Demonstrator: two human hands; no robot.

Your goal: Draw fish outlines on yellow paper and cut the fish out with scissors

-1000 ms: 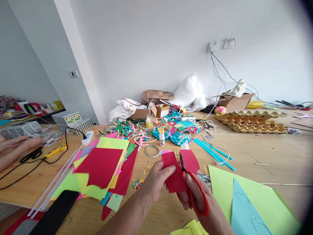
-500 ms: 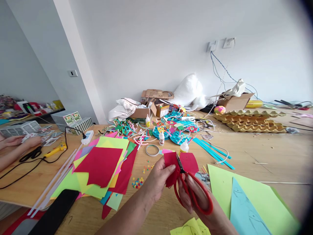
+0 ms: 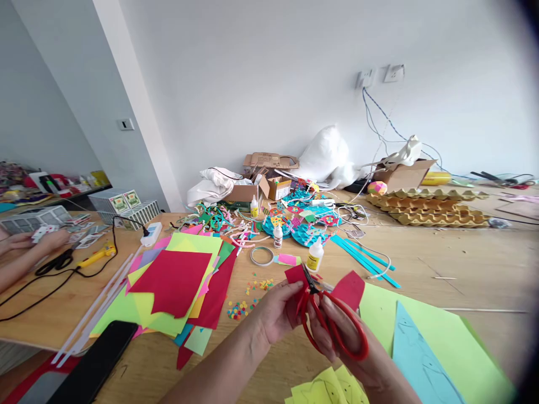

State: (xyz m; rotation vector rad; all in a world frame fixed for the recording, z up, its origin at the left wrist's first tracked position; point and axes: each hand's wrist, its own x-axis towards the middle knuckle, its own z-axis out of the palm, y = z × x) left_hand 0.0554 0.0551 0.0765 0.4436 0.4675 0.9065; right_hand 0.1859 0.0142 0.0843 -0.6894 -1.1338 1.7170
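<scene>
My left hand [image 3: 272, 314] pinches a small piece of red paper [image 3: 295, 273] above the table. In my right hand [image 3: 343, 325] are scissors [image 3: 361, 343] with red handles, fingers through the loops. Their dark blades lie against the right side of that paper. Another red flap [image 3: 350, 289] sticks out to the right, behind my right hand; whether it is still joined is hidden. Past the blades stands a white glue bottle [image 3: 314, 255]. Yellow paper pieces [image 3: 328, 387] with drawn lines lie below my hands.
A stack of coloured paper [image 3: 172, 286] and a black phone [image 3: 95, 362] lie left. A tape roll [image 3: 261, 256] and confetti [image 3: 238, 310] are near my left hand. Green paper [image 3: 379, 314] with a blue triangle [image 3: 421, 359] lies right. At far left, another person's hands [image 3: 50, 244] hold cards.
The red flap on the right has swung outward and away from the left piece, uncovering the glue bottle. My left hand has shifted slightly; the scissors have barely moved.
</scene>
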